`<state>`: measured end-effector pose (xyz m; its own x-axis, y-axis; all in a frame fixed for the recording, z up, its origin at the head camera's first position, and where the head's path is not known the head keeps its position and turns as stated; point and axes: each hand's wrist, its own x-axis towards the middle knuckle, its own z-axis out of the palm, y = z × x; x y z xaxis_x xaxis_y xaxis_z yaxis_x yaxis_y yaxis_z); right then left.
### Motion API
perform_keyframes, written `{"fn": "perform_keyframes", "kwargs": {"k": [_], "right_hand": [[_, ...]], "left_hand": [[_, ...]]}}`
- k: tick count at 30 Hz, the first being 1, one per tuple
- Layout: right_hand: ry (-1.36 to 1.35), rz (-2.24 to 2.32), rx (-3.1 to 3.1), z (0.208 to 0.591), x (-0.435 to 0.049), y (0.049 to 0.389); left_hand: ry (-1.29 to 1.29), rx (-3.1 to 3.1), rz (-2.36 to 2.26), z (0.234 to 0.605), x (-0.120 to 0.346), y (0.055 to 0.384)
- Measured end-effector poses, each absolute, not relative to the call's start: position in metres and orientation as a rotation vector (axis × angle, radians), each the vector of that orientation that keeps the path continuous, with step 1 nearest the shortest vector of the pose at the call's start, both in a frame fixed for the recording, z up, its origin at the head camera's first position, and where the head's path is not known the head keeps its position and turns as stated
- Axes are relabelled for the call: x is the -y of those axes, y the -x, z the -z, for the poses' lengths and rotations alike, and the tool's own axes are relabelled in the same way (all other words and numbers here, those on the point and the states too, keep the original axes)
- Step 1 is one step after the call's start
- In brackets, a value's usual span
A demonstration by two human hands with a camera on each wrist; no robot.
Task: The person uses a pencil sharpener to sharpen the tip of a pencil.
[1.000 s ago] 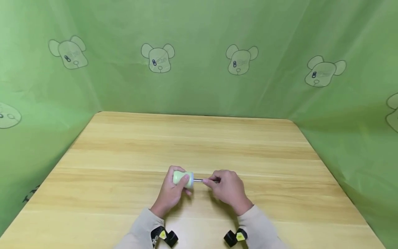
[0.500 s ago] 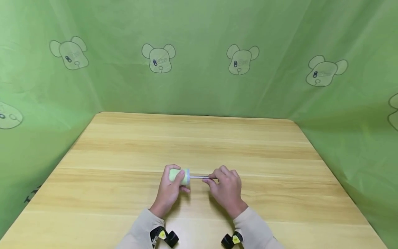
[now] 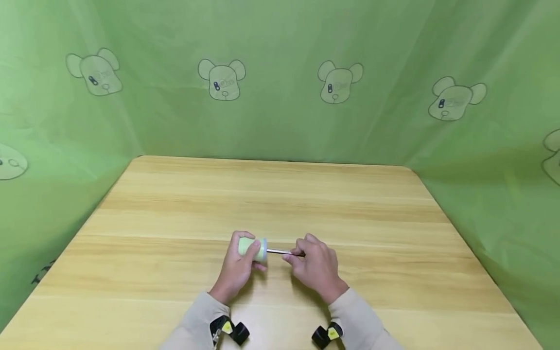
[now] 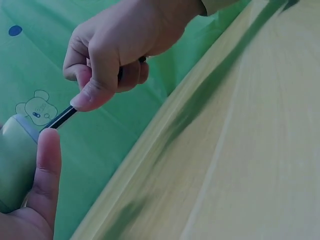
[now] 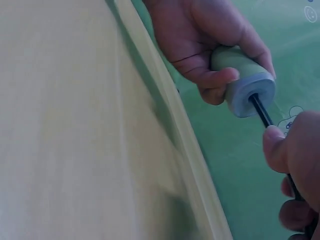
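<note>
Over the near middle of the table, my left hand grips a light green, barrel-shaped pencil sharpener lying sideways, thumb along its near side. Its pale blue-grey end face has a central hole and points toward my right hand. A thin dark pencil runs into that hole, so its tip is hidden. My right hand pinches the pencil between thumb and index finger, a short way from the hole. The other fingers curl round behind, and the pencil's rear part shows between them in the right wrist view.
The wooden table has a light grain and rounded far corners. Green cloth with bear-head drawings hangs behind it and along both sides. Black wrist cameras are strapped over both pale sleeves.
The sharpener and left hand have shifted slightly left since a second ago, then stayed put. My right hand has rolled its grip, and the pencil now slants a little down to the right.
</note>
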<state>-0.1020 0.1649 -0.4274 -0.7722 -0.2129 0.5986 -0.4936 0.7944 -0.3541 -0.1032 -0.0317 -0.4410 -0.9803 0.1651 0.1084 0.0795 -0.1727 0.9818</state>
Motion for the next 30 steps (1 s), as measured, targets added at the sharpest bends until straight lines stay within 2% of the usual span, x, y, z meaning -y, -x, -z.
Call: {"fn": "perform_keyframes", "kwargs": {"k": [10, 13, 18, 23, 30], "right_hand": [[-0.456, -1.274, 2.781, 0.42, -0.168, 0.106], [-0.448, -1.066, 2.734, 0.422, -0.168, 0.106], [-0.509, -0.594, 2.383, 0.431, -0.163, 0.109], [-0.556, -0.54, 2.192, 0.435, -0.161, 0.11], [-0.608, -0.537, 2.122, 0.436, -0.162, 0.112]], "left_hand": [[-0.538, -2.18, -2.222, 0.436, 0.037, 0.104], [-0.493, -2.163, -2.237, 0.436, 0.036, 0.104], [-0.277, -2.033, -2.355, 0.437, 0.034, 0.105], [-0.173, -1.955, -2.395, 0.437, 0.035, 0.107], [-0.209, -1.929, -2.372, 0.437, 0.037, 0.108]]}}
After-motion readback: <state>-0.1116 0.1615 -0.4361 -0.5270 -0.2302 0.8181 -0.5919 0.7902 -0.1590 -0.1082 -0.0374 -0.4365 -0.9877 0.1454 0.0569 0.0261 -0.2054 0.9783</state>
